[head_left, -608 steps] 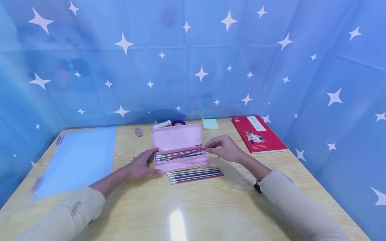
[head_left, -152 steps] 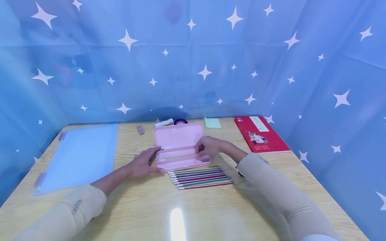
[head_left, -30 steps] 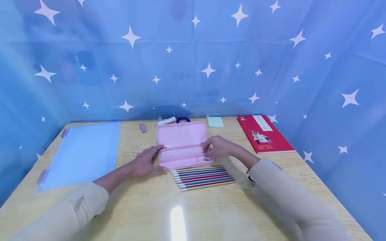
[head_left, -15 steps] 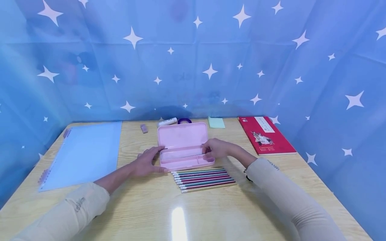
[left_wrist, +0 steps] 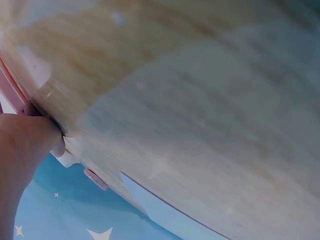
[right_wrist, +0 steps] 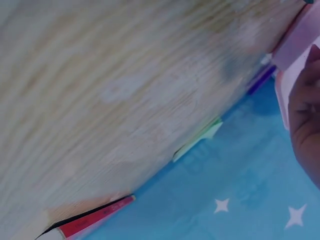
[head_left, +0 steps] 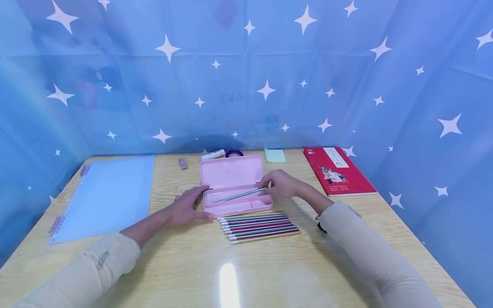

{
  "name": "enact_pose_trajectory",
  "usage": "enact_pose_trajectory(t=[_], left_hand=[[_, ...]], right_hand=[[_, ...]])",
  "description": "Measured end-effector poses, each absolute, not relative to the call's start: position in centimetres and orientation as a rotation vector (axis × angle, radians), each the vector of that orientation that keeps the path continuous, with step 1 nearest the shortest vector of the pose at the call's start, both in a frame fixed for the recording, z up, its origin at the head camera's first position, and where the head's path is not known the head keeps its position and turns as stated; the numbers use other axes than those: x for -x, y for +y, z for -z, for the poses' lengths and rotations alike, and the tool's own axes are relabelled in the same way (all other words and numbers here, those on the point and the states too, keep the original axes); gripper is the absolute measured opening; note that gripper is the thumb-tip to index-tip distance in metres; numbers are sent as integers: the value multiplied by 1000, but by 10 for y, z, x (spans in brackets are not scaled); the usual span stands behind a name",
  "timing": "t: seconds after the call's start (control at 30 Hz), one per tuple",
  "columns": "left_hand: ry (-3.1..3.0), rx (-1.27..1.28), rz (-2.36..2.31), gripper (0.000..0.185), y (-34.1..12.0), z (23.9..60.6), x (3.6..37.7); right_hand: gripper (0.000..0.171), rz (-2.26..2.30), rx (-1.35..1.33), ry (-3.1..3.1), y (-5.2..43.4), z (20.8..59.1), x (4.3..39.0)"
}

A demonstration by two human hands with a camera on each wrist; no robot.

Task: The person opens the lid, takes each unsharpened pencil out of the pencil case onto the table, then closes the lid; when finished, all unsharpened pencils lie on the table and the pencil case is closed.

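Head view: right hand [head_left: 283, 185] pinched a pencil [head_left: 239, 195] slanting over the open pink case [head_left: 235, 188] at mid-worktop [head_left: 185, 265]. Left hand [head_left: 188, 206], fingers fairly straight, braced the case's left edge. Pencil row [head_left: 259, 226] lay just beside its near edge, bare wood nearer the person.

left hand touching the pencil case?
Touching. Head view: the left hand rests against the left end of the pink pencil case, fingers on its edge.

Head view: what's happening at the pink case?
A person sits at a wooden table with a pink pencil case open in front of them. The left hand rests against the case's left end. The right hand pinches one pencil, slanted over the tray. A row of pencils lies on the table just in front of the case.
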State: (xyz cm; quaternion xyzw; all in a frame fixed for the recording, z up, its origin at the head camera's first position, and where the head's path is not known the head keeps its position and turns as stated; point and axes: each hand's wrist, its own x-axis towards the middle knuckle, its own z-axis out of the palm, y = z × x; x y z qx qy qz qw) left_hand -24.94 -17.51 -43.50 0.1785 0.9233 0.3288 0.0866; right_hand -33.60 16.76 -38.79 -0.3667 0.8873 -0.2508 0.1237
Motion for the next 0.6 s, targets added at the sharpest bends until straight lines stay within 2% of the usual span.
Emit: enact_pose_trajectory(t=[0.6], left_hand=[[2747,-540,-984,105,-175,436,251]], right_hand=[[18,1285,992,2548,163,377,313]])
